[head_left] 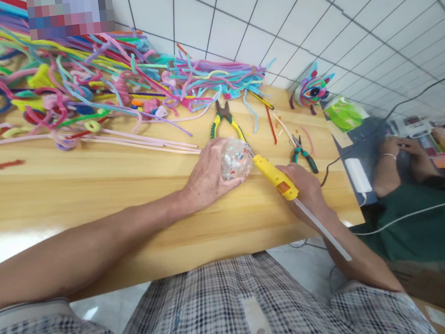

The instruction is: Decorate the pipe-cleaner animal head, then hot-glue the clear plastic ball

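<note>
My left hand [203, 177] is closed around a clear, rounded object [234, 159] flecked with red and blue bits; I cannot make out its exact kind. In my right hand [305, 187] is a yellow hot glue gun [275, 176], its nozzle pointed at the clear object. A translucent glue stick [326, 230] juts from the gun's rear toward my forearm. Whether the nozzle touches the object is unclear. Just beyond my left hand lie yellow-and-green pliers [225, 117], jaws pointing away, their handles partly hidden.
Heaps of coloured pipe cleaners [89, 91] cover the table's back left. Smaller green-handled pliers [302, 155] lie to the right, near a pipe-cleaner animal figure [312, 91] by the tiled wall. A co-worker's hands [401, 149] are at the far right, near a white power strip [357, 175].
</note>
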A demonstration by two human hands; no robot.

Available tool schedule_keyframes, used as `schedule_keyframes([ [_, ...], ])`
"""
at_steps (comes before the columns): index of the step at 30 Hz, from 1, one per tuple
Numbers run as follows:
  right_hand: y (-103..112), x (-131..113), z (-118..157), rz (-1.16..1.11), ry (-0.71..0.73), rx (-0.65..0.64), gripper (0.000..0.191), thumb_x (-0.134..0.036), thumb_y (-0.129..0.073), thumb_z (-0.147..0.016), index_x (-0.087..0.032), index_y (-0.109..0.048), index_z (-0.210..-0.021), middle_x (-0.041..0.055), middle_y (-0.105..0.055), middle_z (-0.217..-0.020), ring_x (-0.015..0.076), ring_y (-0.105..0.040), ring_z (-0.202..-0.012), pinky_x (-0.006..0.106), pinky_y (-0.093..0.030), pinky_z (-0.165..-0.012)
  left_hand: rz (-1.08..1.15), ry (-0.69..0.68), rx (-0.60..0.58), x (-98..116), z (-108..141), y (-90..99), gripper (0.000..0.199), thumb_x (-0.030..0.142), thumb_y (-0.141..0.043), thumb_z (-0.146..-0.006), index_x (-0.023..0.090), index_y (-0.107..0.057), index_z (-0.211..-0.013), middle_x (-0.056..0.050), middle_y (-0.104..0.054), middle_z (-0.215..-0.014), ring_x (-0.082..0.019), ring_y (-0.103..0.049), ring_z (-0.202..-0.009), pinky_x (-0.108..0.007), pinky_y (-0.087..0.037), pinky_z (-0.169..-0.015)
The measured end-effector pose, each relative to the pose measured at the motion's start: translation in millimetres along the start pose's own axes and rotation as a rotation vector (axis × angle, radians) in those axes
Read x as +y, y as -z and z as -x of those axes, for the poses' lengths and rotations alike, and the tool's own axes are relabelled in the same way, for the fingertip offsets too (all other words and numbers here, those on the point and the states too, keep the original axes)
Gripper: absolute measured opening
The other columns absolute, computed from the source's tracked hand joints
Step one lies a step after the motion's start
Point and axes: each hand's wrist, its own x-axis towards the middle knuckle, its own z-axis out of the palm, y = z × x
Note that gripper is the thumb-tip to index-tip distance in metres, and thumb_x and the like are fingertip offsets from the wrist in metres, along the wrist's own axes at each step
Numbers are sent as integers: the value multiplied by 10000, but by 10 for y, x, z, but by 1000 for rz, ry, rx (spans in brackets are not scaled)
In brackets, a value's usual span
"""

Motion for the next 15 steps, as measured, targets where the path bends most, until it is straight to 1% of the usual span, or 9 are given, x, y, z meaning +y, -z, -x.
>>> schedule_keyframes([
  [3, 1, 1, 5, 4, -22, -50, 255, -269, -483, -1107, -201, -707, -1209, 61, -738, -879, 222, -704, -803, 344, -551, -718, -6, -9, 7, -3, 2, -5, 976, 392, -934, -837, 235, -314, -1574, -198, -561, -1507, -387, -573, -1457, -611, -511, -1229],
  [6, 20, -17, -38, -10, -4, -70, 259, -274, -478, -1111, -205, -708, -1209, 53, -728, -856, 218, -705, -792, 336, -550, -709, 7, -3, 13, -9, 6, -7, 950, 416, -923, -848, 233, -335, -1570, -201, -562, -1515, -392, -570, -1462, -615, -510, -1228],
  [8, 28, -31, -70, -9, 29, -48, 251, -271, -482, -1112, -202, -705, -1205, 47, -720, -838, 215, -697, -767, 331, -543, -685, 13, -12, 22, -11, 6, -8, 932, 426, -912, -861, 233, -341, -1572, -197, -570, -1505, -386, -576, -1457, -609, -516, -1224],
  [11, 19, -36, -88, -6, 53, -16, 238, -262, -489, -1112, -207, -702, -1204, 38, -714, -825, 212, -691, -747, 331, -539, -671, -9, -22, 31, -10, 5, -8, 959, 421, -924, -853, 240, -329, -1583, -193, -570, -1499, -382, -582, -1450, -606, -529, -1217],
  [15, -19, -8, -52, -25, 24, 25, 229, -251, -508, -1104, -207, -689, -1237, 48, -752, -898, 213, -723, -811, 332, -562, -711, -4, -39, 38, -9, 2, -13, 972, 389, -933, -846, 231, -322, -1585, -190, -576, -1492, -378, -590, -1439, -602, -532, -1210],
])
